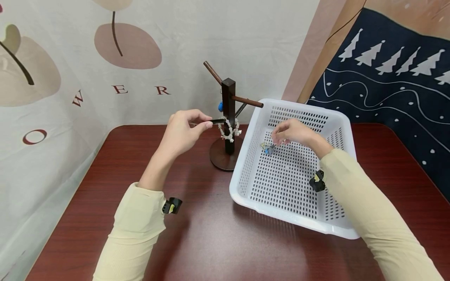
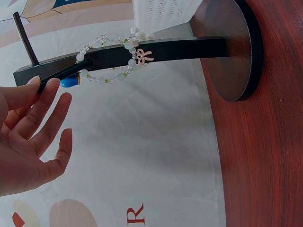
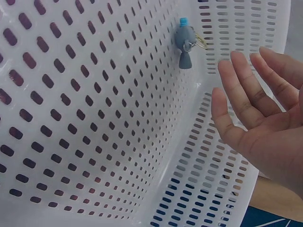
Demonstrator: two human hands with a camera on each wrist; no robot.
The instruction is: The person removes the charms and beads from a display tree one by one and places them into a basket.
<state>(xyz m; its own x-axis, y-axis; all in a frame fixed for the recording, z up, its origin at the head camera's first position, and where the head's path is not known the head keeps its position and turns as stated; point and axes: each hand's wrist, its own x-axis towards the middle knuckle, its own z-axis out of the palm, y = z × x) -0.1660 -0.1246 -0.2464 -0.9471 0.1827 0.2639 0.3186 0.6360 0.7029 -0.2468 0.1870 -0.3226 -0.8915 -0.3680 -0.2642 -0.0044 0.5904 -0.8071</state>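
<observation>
A dark wooden stand [image 1: 229, 117] with several slanting pegs rises from a round base at the back of the table. My left hand [image 1: 181, 130] pinches one of its lower pegs [image 2: 64, 73] between thumb and fingertip; the other fingers spread loosely. From that peg hangs a pale beaded bracelet [image 2: 129, 45] with a pink bow charm. Inside the white basket [image 1: 295, 224] lies a grey-blue keychain [image 3: 185, 40] with a bright blue top and a gold-coloured ring. Just beside it hovers my right hand [image 1: 293, 132], fingers relaxed and apart from the keychain in the right wrist view.
Some blue item [image 1: 220, 106] hangs behind the stand's post, mostly hidden. The basket stands right of the stand, close to its base. A printed cloth [image 1: 193, 47] hangs behind the reddish-brown table [image 1: 211, 234], and a dark blue one with white trees [image 1: 393, 86] on the right.
</observation>
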